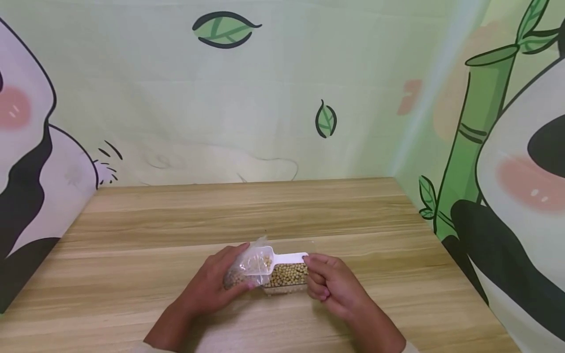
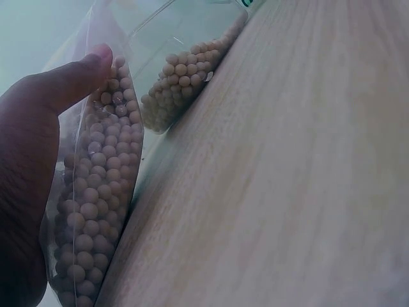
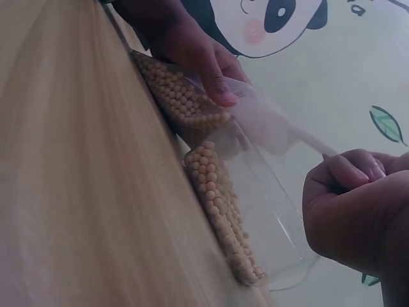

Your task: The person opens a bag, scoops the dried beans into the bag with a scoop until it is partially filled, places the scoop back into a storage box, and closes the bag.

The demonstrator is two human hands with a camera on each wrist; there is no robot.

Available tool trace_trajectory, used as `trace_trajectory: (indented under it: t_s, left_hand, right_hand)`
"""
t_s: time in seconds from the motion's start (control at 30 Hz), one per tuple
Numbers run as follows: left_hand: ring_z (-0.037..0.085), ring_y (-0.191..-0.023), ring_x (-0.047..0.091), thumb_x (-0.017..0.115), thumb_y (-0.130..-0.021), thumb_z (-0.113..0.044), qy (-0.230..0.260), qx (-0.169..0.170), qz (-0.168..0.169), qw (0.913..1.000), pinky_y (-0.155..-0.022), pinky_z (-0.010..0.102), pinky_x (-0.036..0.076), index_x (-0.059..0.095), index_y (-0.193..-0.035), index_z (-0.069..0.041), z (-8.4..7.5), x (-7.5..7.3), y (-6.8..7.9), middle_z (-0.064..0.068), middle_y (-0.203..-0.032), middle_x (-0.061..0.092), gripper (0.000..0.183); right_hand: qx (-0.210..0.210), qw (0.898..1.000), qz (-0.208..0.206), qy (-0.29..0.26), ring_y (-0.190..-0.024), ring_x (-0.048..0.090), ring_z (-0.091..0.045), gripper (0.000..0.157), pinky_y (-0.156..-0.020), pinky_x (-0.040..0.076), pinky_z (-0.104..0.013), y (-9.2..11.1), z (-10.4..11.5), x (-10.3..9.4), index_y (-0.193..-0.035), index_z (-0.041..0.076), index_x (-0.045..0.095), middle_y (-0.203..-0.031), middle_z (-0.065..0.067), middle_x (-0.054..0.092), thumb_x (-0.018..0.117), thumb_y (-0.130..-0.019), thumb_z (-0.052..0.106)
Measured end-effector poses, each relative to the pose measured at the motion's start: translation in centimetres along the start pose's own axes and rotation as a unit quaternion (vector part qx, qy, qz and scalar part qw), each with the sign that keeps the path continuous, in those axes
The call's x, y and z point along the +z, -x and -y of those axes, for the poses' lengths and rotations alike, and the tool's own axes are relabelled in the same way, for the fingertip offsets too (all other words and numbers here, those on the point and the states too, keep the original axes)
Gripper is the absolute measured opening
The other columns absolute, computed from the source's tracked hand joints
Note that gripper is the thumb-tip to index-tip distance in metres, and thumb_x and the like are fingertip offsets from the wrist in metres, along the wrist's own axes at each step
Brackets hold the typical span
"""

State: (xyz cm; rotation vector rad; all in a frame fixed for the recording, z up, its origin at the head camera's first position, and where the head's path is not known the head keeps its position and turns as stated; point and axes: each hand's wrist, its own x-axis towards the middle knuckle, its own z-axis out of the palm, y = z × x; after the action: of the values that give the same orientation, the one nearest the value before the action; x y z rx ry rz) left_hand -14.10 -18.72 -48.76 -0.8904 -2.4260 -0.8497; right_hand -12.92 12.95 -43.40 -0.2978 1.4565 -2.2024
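My left hand (image 1: 214, 284) grips a clear plastic bag (image 2: 102, 173) of round beige beans that look like soybeans, with the thumb pressed on its side. By the end of its handle, my right hand (image 1: 333, 282) pinches a white scoop (image 1: 291, 258). The scoop's head is at the bag's mouth, partly behind the film, with some beans by it. Right beside the bag stands a clear plastic box (image 3: 271, 198) on the table, with a layer of the same beans (image 1: 289, 274) in it. The scoop's handle passes above this box. My right hand partly hides the box's right end.
The wooden table (image 1: 176, 215) stretches behind and to both sides of the hands. At its back and sides hangs a pale green backdrop (image 1: 282, 63) printed with pandas, leaves and bamboo.
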Motion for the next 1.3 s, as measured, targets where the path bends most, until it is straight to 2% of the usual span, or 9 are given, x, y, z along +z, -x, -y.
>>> trace_trajectory:
  t_s: [0.2,0.53,0.67,0.83,0.9,1.07,1.2,1.3]
  left_hand:
    - [0.019,-0.112,0.071,0.086,-0.094,-0.045,-0.006,0.002,-0.005,1.0,-0.093,0.046,0.06,0.054,-0.158,-0.008,0.0,0.0,0.1,0.005,-0.132,0.074,0.08]
    - [0.025,-0.116,0.074,0.085,-0.095,-0.044,-0.001,0.014,-0.009,0.9999,-0.095,0.048,0.062,0.055,-0.157,-0.006,0.2,0.0,0.0,0.007,-0.133,0.074,0.079]
    - [0.027,-0.117,0.074,0.086,-0.093,-0.041,-0.002,0.016,-0.013,0.9998,-0.095,0.05,0.062,0.055,-0.157,-0.006,0.1,0.0,0.0,0.008,-0.132,0.074,0.079]
    - [0.027,-0.117,0.074,0.087,-0.092,-0.038,-0.001,0.004,-0.007,1.0,-0.096,0.051,0.062,0.055,-0.157,-0.007,0.0,-0.1,0.0,0.008,-0.133,0.074,0.079]
    - [0.027,-0.117,0.074,0.088,-0.092,-0.038,0.0,0.0,-0.004,1.0,-0.096,0.051,0.062,0.055,-0.157,-0.007,0.0,-0.1,0.0,0.008,-0.133,0.074,0.079]
    - [0.025,-0.115,0.073,0.089,-0.091,-0.036,0.002,-0.002,-0.002,1.0,-0.095,0.049,0.062,0.055,-0.156,-0.006,0.1,-0.1,0.0,0.008,-0.133,0.074,0.08]
    - [0.025,-0.114,0.073,0.089,-0.091,-0.036,0.003,-0.001,-0.001,1.0,-0.095,0.049,0.062,0.055,-0.156,-0.005,0.1,-0.1,0.0,0.009,-0.132,0.074,0.079]
    - [0.025,-0.115,0.073,0.088,-0.091,-0.036,0.001,-0.004,0.002,1.0,-0.095,0.05,0.062,0.054,-0.157,-0.007,0.1,-0.1,0.0,0.008,-0.132,0.074,0.079]
  right_hand:
    - [-0.046,0.997,0.029,0.047,-0.049,0.035,0.0,0.046,-0.052,0.022,-0.023,0.0,-0.5,0.6,-0.071,0.02,0.042,-0.057,0.01,0.028,0.047,-0.116,0.011]
    - [-0.114,0.989,-0.012,0.092,-0.051,0.031,-0.004,0.05,-0.053,0.02,-0.025,0.5,0.2,0.5,-0.072,0.008,0.027,-0.059,0.0,0.02,0.052,-0.115,0.013]
    - [-0.127,0.987,-0.043,0.086,-0.05,0.03,-0.005,0.05,-0.053,0.02,-0.027,0.6,0.6,0.4,-0.071,0.009,0.027,-0.06,-0.003,0.018,0.052,-0.114,0.012]
    - [-0.132,0.983,-0.112,0.058,-0.05,0.027,-0.007,0.043,-0.054,0.018,-0.028,0.6,1.1,0.3,-0.071,0.014,0.048,-0.061,-0.003,0.016,0.052,-0.113,0.011]
    - [-0.132,0.98,-0.145,0.048,-0.05,0.026,-0.008,0.045,-0.054,0.017,-0.027,0.7,1.3,0.2,-0.069,0.014,0.046,-0.061,-0.002,0.016,0.051,-0.113,0.011]
    - [-0.136,0.966,-0.22,0.026,-0.049,0.024,-0.008,0.054,-0.055,0.018,-0.026,0.6,1.7,-0.1,-0.066,0.014,0.023,-0.06,0.001,0.018,0.05,-0.112,0.01]
    - [-0.155,0.945,-0.287,0.03,-0.047,0.027,-0.006,0.051,-0.053,0.022,-0.024,0.4,1.9,-0.3,-0.063,0.012,0.035,-0.056,0.006,0.023,0.053,-0.11,0.007]
    - [-0.174,0.922,-0.337,0.077,-0.046,0.03,-0.006,0.041,-0.05,0.025,-0.023,0.3,1.8,-0.2,-0.068,0.004,0.056,-0.053,0.007,0.031,0.057,-0.109,0.006]
